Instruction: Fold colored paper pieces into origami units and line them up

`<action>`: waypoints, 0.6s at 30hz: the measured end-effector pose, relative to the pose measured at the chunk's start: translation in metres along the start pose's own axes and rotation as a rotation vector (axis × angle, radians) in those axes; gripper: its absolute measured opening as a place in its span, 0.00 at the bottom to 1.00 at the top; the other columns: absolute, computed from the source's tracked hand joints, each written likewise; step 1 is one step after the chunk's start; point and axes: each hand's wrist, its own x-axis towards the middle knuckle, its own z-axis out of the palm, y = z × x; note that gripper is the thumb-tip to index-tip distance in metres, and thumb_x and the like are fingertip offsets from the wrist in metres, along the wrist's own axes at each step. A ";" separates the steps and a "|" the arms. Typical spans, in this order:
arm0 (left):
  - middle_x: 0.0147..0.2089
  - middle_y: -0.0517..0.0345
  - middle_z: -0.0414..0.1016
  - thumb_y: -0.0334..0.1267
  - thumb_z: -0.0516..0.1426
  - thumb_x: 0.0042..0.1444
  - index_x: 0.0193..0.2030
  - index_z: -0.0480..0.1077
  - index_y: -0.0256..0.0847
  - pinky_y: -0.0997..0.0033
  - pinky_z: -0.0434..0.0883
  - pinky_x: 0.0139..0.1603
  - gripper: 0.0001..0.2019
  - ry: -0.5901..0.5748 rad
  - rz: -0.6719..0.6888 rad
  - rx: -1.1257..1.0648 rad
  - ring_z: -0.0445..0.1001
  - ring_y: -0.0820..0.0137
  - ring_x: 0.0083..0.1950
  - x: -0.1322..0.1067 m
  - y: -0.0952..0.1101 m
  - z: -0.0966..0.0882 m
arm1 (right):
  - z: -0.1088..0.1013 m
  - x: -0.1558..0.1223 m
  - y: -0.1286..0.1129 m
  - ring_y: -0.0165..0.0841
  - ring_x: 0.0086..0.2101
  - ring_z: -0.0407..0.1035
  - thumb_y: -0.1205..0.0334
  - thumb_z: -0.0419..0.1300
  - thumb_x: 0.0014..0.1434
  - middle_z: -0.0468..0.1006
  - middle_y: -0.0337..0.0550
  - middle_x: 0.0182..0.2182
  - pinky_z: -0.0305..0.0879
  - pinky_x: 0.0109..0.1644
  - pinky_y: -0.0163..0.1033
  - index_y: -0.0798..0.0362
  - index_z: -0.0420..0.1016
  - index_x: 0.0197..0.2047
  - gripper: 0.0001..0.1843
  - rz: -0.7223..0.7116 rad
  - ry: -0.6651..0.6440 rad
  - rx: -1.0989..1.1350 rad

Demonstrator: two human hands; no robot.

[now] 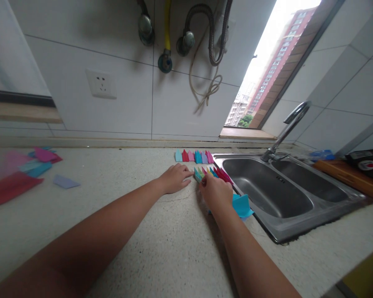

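L hand lies flat on the counter, fingers stretched out & together, tips just beside the left end of the near row of folded paper pieces. R hand sits on that row's front edge w/ fingers curled down; can't tell if they pinch a piece. Row lies just left of the sink. Far row is behind it, blue sheet under the R wrist, loose sheets well off to the left.

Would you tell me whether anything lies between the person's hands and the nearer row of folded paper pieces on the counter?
Nothing visible does. The left hand lies by the left end of the nearer row, and the right hand meets its front edge. The farther row lies beyond it.
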 end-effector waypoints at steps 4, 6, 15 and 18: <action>0.48 0.51 0.70 0.46 0.52 0.63 0.58 0.70 0.49 0.58 0.65 0.54 0.18 0.001 0.001 0.006 0.66 0.60 0.52 0.000 0.000 0.000 | -0.001 0.000 0.000 0.42 0.39 0.74 0.55 0.55 0.61 0.81 0.48 0.34 0.55 0.45 0.46 0.49 0.77 0.41 0.12 -0.001 -0.001 -0.001; 0.48 0.51 0.70 0.46 0.52 0.63 0.59 0.69 0.49 0.59 0.65 0.53 0.19 0.001 0.003 0.005 0.66 0.60 0.52 0.000 0.000 0.000 | -0.002 0.000 -0.001 0.42 0.39 0.74 0.55 0.55 0.61 0.81 0.47 0.34 0.55 0.44 0.45 0.49 0.77 0.41 0.11 -0.002 0.006 -0.001; 0.48 0.50 0.71 0.46 0.53 0.63 0.58 0.70 0.46 0.58 0.65 0.54 0.19 0.019 0.002 0.001 0.67 0.60 0.52 0.000 -0.001 0.001 | -0.003 -0.002 0.000 0.41 0.38 0.73 0.53 0.55 0.61 0.81 0.46 0.34 0.53 0.42 0.44 0.50 0.75 0.38 0.12 -0.038 0.084 0.047; 0.48 0.50 0.72 0.45 0.53 0.63 0.56 0.72 0.44 0.58 0.66 0.55 0.18 0.045 -0.020 -0.001 0.67 0.60 0.53 0.000 -0.003 0.001 | -0.009 -0.007 -0.009 0.37 0.39 0.72 0.54 0.53 0.63 0.80 0.44 0.35 0.53 0.43 0.42 0.51 0.74 0.36 0.13 -0.183 0.152 0.133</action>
